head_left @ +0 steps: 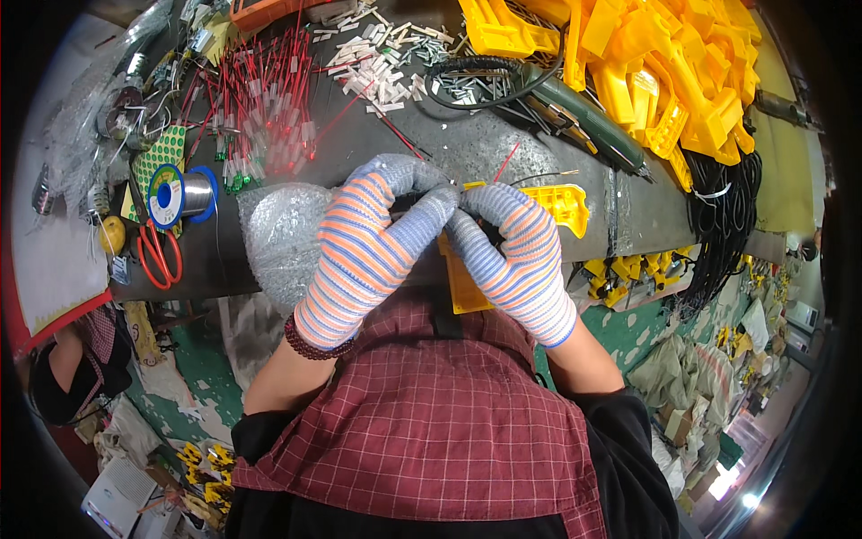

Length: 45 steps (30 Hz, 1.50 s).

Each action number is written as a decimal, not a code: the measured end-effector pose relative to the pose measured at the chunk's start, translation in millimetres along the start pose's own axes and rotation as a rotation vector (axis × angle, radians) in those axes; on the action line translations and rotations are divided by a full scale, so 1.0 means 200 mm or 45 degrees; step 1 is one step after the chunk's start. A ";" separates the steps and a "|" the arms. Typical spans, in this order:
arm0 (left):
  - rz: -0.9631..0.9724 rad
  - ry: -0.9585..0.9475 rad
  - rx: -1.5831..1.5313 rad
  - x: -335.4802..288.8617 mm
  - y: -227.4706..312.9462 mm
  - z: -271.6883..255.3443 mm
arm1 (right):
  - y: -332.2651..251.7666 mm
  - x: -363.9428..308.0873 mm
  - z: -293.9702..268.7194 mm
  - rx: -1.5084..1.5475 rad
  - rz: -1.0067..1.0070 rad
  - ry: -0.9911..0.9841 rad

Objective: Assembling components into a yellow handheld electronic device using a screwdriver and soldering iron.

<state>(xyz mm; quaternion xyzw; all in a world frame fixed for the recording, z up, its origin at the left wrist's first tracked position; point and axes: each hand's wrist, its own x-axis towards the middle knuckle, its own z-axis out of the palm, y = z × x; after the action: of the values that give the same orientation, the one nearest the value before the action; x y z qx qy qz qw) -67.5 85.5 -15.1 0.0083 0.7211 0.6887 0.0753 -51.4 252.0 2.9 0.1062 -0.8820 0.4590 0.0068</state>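
Observation:
My left hand [368, 244], in a striped knit glove, is closed in a pinch, its fingertips meeting those of my right hand [519, 256]. The right hand wears a matching glove and is pinched too. Whatever sits between the fingertips is small and hidden by them. A thin red wire [507, 162] and a black wire [545, 175] with a bare end stick out just beyond the right fingers. Behind the right hand lies a yellow plastic shell [564, 208]. Another yellow plastic piece [467, 286] shows below, between the hands, partly covered by the right one.
Red-wired parts [269, 99], white pieces [377, 67] and screws [462, 85] lie at the back. A green electric screwdriver [588, 117] rests before piled yellow shells [664, 72]. Black cables [723, 202] hang at right. Left are solder [197, 194], red-handled scissors [162, 256] and bubble wrap [283, 229].

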 end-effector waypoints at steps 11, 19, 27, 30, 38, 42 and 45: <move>-0.009 -0.247 0.266 0.06 0.07 -0.04 | -0.01 0.03 -0.18 -0.512 -0.569 0.130; 0.128 -0.415 0.266 0.10 0.04 -0.07 | 0.01 0.18 -0.28 -1.017 -0.982 -0.230; 1.142 0.244 1.274 -0.02 0.03 0.08 | 0.09 0.29 -0.30 -0.309 -0.762 -0.731; 0.968 0.174 1.157 -0.01 0.01 0.06 | 0.12 0.29 -0.32 -0.103 -0.566 -0.797; 0.689 0.026 0.848 0.01 -0.03 0.04 | 0.05 0.19 -0.28 -0.847 -0.857 -0.341; 0.763 0.076 0.863 0.00 -0.01 0.04 | 0.03 0.16 -0.23 -0.612 -0.446 -0.411; 1.194 0.214 1.299 0.00 -0.01 0.05 | 0.05 0.18 -0.25 -0.565 -0.497 -0.461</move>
<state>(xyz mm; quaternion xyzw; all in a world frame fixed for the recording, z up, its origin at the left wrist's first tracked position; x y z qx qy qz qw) -66.9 96.1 -17.4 0.2996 0.8783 0.2220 -0.2993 -93.3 291.9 27.6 0.3486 -0.9103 0.2199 -0.0392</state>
